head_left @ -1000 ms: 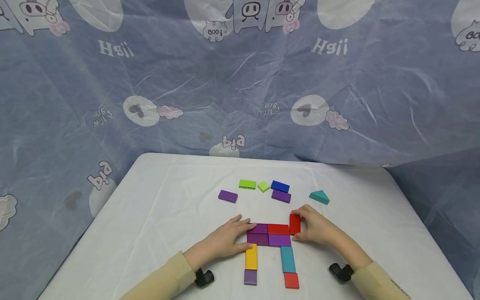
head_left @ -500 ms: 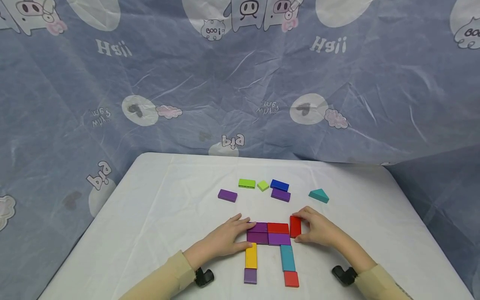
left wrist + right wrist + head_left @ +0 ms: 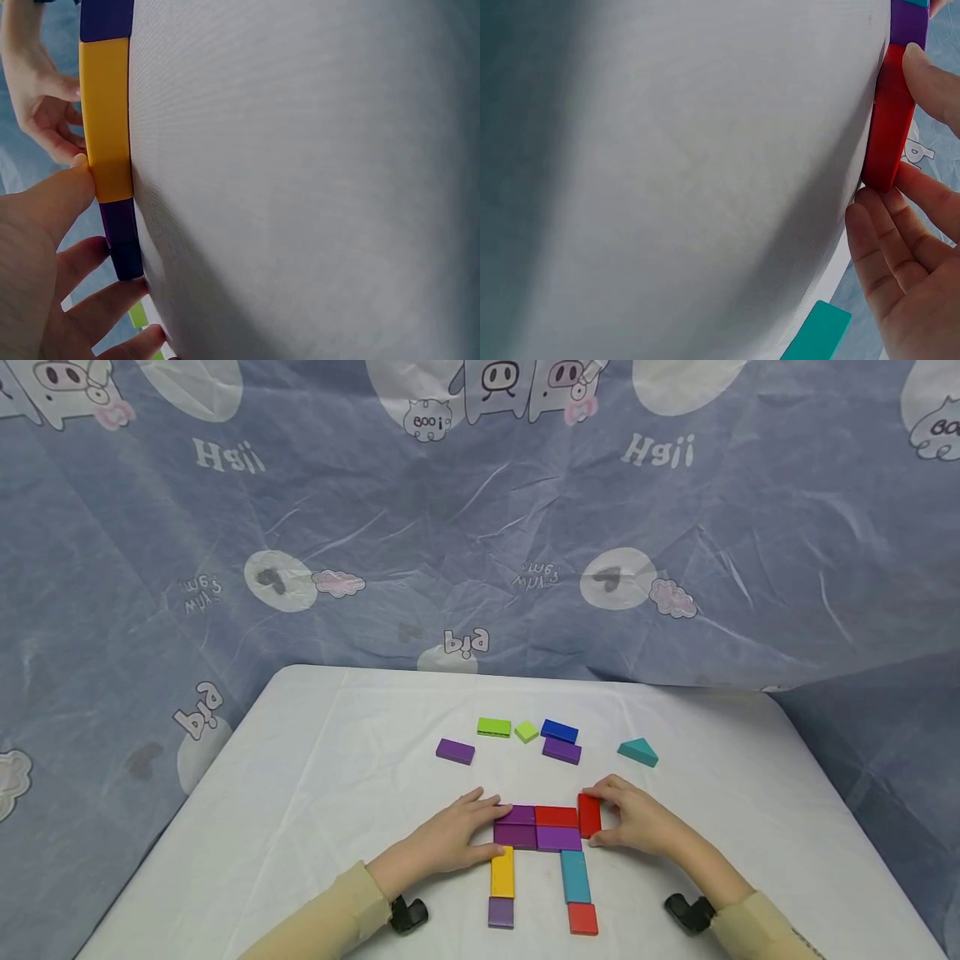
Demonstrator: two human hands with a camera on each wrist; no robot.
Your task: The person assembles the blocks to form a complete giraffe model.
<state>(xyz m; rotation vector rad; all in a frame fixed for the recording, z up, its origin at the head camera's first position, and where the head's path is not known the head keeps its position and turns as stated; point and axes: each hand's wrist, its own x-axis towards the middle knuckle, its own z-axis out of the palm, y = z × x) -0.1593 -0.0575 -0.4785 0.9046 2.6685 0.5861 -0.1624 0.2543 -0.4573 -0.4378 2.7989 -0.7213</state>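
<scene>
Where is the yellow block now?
In the head view, the yellow block lies left of the teal rectangular block, touching the left hand and a purple block.

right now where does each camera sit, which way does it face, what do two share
Head: worn on the head, facing forward and down at the table; left hand, right hand and both sleeves show.
Left wrist: on that wrist, facing the yellow block; left hand at left edge, right hand beyond.
Right wrist: on that wrist, facing the held red block; right hand at right edge, perhaps a fingertip in the top corner.
Shared: head and left wrist both show the yellow block.
</scene>
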